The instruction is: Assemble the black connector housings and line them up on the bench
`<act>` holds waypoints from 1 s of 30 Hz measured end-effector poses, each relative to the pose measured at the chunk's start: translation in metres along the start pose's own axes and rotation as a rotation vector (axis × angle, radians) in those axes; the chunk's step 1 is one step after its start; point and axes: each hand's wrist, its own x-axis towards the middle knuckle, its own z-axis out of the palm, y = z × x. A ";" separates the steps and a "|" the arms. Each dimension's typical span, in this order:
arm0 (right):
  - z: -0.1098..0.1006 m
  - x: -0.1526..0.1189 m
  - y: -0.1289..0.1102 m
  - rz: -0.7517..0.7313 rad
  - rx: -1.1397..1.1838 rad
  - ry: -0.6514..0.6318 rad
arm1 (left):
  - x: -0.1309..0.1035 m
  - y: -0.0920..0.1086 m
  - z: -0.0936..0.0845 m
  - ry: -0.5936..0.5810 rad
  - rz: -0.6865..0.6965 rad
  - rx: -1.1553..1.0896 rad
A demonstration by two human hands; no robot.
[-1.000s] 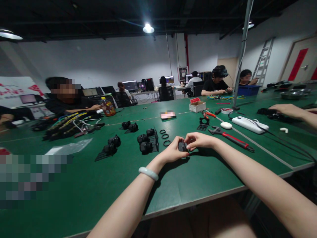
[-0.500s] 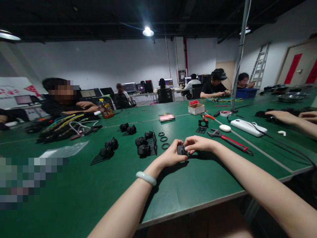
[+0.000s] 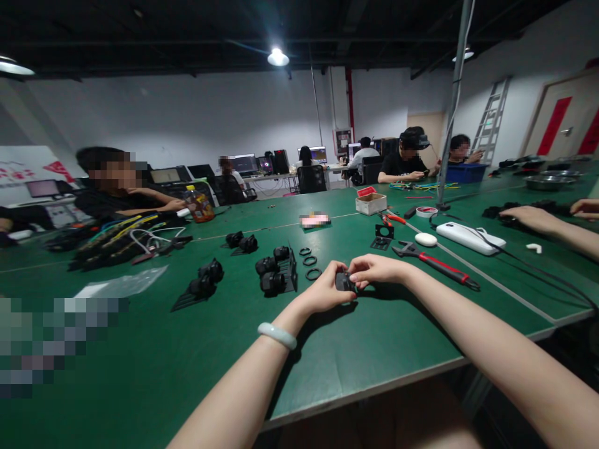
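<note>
Left hand (image 3: 326,289) and right hand (image 3: 372,272), fingers curled, grip a small black part (image 3: 344,282) between them, right of three black rings (image 3: 310,265).

the back wall (image 3: 154,115) is being lit by a hanging lamp (image 3: 278,58) under a dark ceiling (image 3: 187,28). a ladder (image 3: 491,116) is being supported by the side wall (image 3: 528,65) near a door (image 3: 574,112), and chairs (image 3: 312,179) are being occupied at the far desks (image 3: 335,166).

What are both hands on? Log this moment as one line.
left hand: gripping black part | right hand: on same part | nearby: black rings, wrench on table
</note>
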 end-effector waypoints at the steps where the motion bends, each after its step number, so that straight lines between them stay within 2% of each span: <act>1: 0.000 0.000 0.000 0.000 -0.004 -0.004 | 0.000 0.000 0.000 -0.002 0.004 0.004; 8: -0.002 0.001 -0.001 0.022 -0.121 -0.028 | 0.000 0.000 -0.001 -0.002 0.007 0.024; 16: -0.007 -0.001 -0.001 -0.021 -0.445 0.025 | 0.000 0.001 -0.002 0.005 0.021 0.024; 30: 0.000 -0.002 -0.010 -0.149 -0.510 0.105 | 0.003 -0.006 -0.002 -0.016 0.065 0.040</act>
